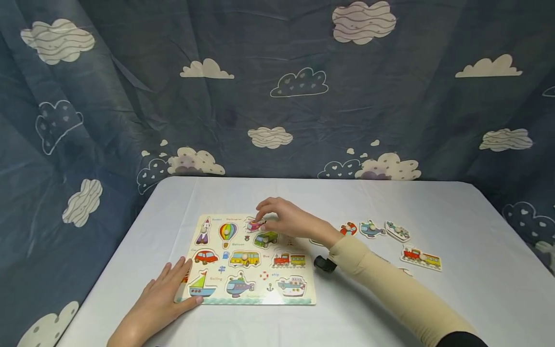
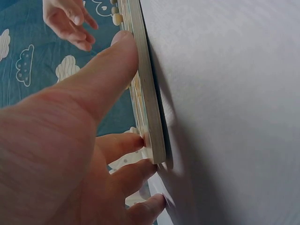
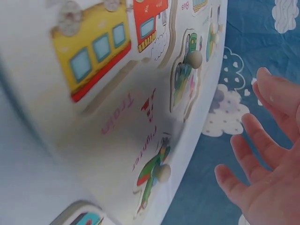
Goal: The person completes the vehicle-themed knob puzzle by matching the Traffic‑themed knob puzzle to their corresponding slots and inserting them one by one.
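A wooden puzzle board point(image 1: 217, 301) with vehicle pictures lies on the white table. My left hand point(image 1: 158, 296) rests at its lower left corner. In the left wrist view, the thumb point(image 2: 105, 75) lies along the board's edge, with the other fingers extended beside it. Over the pink helicopter point(image 1: 253, 225) at the board's top hovers my right hand point(image 1: 286, 217), thumb and fingers apart. The right wrist view shows these fingers point(image 3: 262, 140) spread and holding nothing. Near them are a green truck point(image 3: 185, 75) and a green fighter plane point(image 3: 152, 173), both with round knobs.
Right of the board lie loose pieces: a lifebuoy point(image 1: 349, 229), a blue aircraft point(image 1: 372, 229), a ship point(image 1: 397, 232) and a train point(image 1: 421, 258). The right forearm partly covers others. A small black object point(image 1: 325, 263) shows beneath it. A cloud-patterned curtain point(image 1: 243, 111) hangs behind the table.
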The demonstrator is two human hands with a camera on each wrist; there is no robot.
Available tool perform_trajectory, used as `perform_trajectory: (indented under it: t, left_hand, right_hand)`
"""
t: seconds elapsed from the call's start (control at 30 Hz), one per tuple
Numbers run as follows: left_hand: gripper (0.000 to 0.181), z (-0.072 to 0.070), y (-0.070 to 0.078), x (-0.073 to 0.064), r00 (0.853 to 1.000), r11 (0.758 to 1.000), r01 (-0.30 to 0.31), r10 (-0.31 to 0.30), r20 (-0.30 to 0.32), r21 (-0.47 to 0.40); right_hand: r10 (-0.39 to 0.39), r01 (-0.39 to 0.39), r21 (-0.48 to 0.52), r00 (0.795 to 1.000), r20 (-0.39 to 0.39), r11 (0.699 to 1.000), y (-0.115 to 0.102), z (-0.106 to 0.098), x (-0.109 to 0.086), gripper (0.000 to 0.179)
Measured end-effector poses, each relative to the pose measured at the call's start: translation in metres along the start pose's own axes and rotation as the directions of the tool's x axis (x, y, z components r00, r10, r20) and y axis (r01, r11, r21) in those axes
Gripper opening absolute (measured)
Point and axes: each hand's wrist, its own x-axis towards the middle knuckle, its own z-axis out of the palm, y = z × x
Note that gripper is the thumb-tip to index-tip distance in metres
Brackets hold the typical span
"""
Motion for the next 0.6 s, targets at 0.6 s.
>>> perform_trajectory:
  t: [0.6]
  left_hand:
    - [0.099,0.002,-0.002,0.0,1.0,1.0,-0.008,0.008,-0.008,-0.003]
  right_hand:
    - [0.003,-0.003,0.006,0.994,-0.108,1.0,0.01,-0.027,-0.05,0.016]
